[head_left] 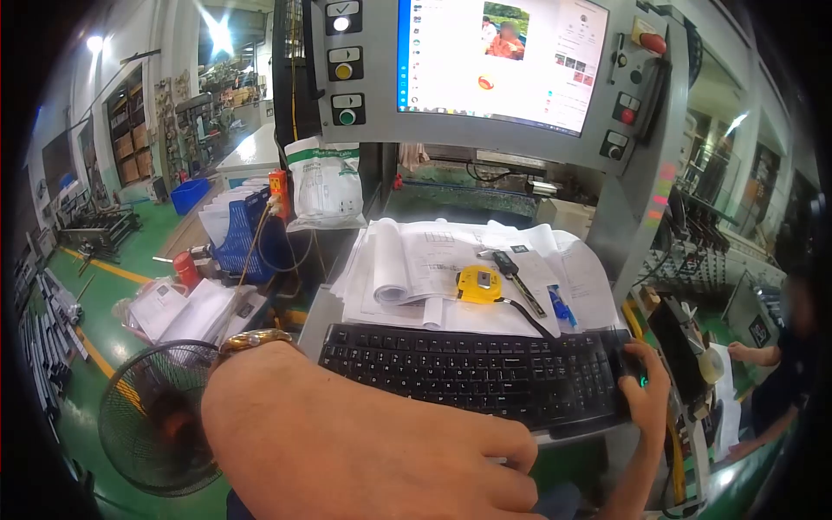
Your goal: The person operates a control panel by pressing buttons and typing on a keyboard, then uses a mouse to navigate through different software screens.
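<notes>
My left hand point(451, 459) reaches across the lower foreground, with a metal watch point(256, 339) at its wrist. Its fingers are curled in below the black keyboard point(442, 381), and whatever they may hold is hidden. At the keyboard's right end, my right hand point(646, 388) has its thumb and index finger bent around the edge; a small green light shows there. Behind the keyboard lie printed papers point(416, 260), partly rolled. On them rest a yellow tape measure point(479, 283), a black-handled tool point(518, 283) and a blue pen-like item point(561, 305).
A monitor panel point(368, 130) with buttons stands above the papers. To its left hangs a white-green bag point(327, 186). A round fan point(117, 425) and a blue rack point(238, 247) are at the left. Another person's arm point(757, 354) holds paper at the right.
</notes>
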`<action>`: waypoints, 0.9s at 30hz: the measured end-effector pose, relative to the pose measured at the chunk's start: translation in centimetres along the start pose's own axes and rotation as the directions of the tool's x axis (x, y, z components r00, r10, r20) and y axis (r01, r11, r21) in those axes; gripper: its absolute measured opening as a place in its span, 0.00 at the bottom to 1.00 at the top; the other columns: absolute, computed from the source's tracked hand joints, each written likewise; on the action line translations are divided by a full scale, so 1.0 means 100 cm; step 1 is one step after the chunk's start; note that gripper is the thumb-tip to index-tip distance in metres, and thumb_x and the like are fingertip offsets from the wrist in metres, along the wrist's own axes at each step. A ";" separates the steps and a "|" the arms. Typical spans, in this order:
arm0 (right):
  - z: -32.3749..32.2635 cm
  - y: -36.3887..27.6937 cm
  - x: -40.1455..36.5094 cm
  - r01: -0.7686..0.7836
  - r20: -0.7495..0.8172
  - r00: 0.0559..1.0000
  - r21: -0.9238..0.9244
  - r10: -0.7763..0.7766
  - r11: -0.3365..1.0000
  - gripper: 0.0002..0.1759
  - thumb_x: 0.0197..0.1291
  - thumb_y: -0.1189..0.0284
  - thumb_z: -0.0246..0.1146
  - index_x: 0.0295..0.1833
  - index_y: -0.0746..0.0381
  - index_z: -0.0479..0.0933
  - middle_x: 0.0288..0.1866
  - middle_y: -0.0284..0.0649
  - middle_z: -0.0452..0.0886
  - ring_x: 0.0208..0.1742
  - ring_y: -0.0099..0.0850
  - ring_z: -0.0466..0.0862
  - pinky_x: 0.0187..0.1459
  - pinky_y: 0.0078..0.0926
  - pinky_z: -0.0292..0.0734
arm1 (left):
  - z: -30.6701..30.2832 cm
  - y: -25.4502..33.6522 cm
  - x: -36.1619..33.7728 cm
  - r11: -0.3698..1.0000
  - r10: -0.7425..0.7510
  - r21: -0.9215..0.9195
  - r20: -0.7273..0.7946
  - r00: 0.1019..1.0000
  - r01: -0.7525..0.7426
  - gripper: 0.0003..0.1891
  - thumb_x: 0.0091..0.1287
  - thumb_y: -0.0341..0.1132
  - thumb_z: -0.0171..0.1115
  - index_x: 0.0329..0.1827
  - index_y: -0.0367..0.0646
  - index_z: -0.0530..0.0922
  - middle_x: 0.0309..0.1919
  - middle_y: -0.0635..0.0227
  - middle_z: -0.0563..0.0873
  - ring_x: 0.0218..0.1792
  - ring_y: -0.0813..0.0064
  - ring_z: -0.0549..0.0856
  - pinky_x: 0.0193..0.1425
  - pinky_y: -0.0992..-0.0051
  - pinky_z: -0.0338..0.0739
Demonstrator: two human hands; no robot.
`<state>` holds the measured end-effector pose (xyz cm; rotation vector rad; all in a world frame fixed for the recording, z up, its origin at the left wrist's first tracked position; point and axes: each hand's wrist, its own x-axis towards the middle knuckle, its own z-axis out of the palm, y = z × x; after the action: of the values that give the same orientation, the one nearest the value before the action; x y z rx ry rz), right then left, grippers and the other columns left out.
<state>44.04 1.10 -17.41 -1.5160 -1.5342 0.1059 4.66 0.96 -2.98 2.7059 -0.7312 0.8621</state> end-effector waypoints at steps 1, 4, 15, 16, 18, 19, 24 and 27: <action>0.000 0.000 0.000 -0.002 0.001 1.000 -0.001 0.002 1.000 0.31 0.45 0.73 0.62 0.60 0.70 0.81 0.66 0.52 0.85 0.69 0.45 0.83 0.75 0.37 0.70 | 0.001 0.000 -0.001 1.000 0.001 -0.006 -0.041 0.999 -0.002 0.24 0.79 0.41 0.59 0.68 0.30 0.81 0.42 0.60 0.89 0.42 0.65 0.86 0.58 0.64 0.76; -0.001 0.000 0.001 -0.011 0.008 1.000 -0.003 0.011 1.000 0.31 0.46 0.73 0.62 0.60 0.70 0.81 0.67 0.53 0.84 0.70 0.46 0.83 0.76 0.38 0.70 | 0.001 0.000 -0.002 1.000 0.003 0.011 -0.027 1.000 -0.002 0.24 0.78 0.40 0.60 0.68 0.30 0.82 0.43 0.59 0.90 0.43 0.65 0.87 0.57 0.64 0.76; -0.002 0.003 0.001 0.001 0.017 1.000 0.003 -0.001 1.000 0.32 0.46 0.73 0.63 0.61 0.70 0.82 0.70 0.55 0.83 0.72 0.47 0.82 0.77 0.40 0.70 | -0.041 0.011 0.014 0.913 -0.166 -0.287 0.386 0.908 0.289 0.19 0.77 0.39 0.57 0.44 0.26 0.80 0.46 0.42 0.81 0.55 0.41 0.82 0.71 0.38 0.72; -0.002 0.003 0.001 -0.002 0.018 1.000 0.000 0.002 1.000 0.32 0.46 0.73 0.63 0.61 0.70 0.82 0.70 0.55 0.83 0.72 0.48 0.83 0.77 0.40 0.70 | -0.041 0.011 0.015 0.915 -0.167 -0.284 0.381 0.909 0.287 0.18 0.77 0.39 0.57 0.43 0.26 0.81 0.45 0.42 0.81 0.54 0.41 0.82 0.70 0.38 0.73; -0.002 0.002 0.001 -0.007 0.019 1.000 -0.007 0.007 1.000 0.32 0.46 0.73 0.63 0.62 0.70 0.82 0.70 0.55 0.83 0.72 0.48 0.83 0.77 0.40 0.70 | -0.042 0.010 0.016 0.918 -0.161 -0.279 0.384 0.909 0.281 0.17 0.77 0.38 0.57 0.42 0.26 0.81 0.44 0.43 0.81 0.54 0.41 0.82 0.69 0.37 0.73; -0.001 0.003 0.001 -0.001 0.010 1.000 -0.006 0.001 1.000 0.32 0.46 0.73 0.63 0.61 0.70 0.82 0.69 0.54 0.84 0.71 0.47 0.83 0.77 0.39 0.70 | -0.044 0.010 0.016 0.920 -0.156 -0.277 0.392 0.907 0.278 0.17 0.77 0.38 0.57 0.42 0.26 0.81 0.44 0.42 0.81 0.54 0.41 0.82 0.70 0.37 0.73; 0.000 0.003 0.000 0.010 -0.003 1.000 -0.010 -0.010 1.000 0.31 0.46 0.73 0.62 0.60 0.70 0.81 0.67 0.53 0.85 0.71 0.46 0.83 0.76 0.38 0.70 | -0.006 0.000 0.001 1.000 -0.006 0.026 0.004 1.000 0.006 0.23 0.78 0.40 0.60 0.66 0.31 0.84 0.43 0.59 0.90 0.42 0.65 0.86 0.57 0.64 0.77; -0.002 0.004 0.001 0.005 0.015 1.000 -0.021 -0.005 1.000 0.32 0.45 0.71 0.63 0.61 0.69 0.82 0.69 0.55 0.83 0.71 0.49 0.83 0.76 0.39 0.70 | -0.009 0.006 0.002 0.998 -0.056 -0.032 -0.016 0.998 0.056 0.23 0.78 0.40 0.60 0.66 0.31 0.84 0.43 0.59 0.90 0.42 0.65 0.86 0.57 0.64 0.77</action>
<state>44.44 1.20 -17.48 -1.5307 -1.5551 0.0981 4.08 0.66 -2.12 2.6749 -0.6563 0.8519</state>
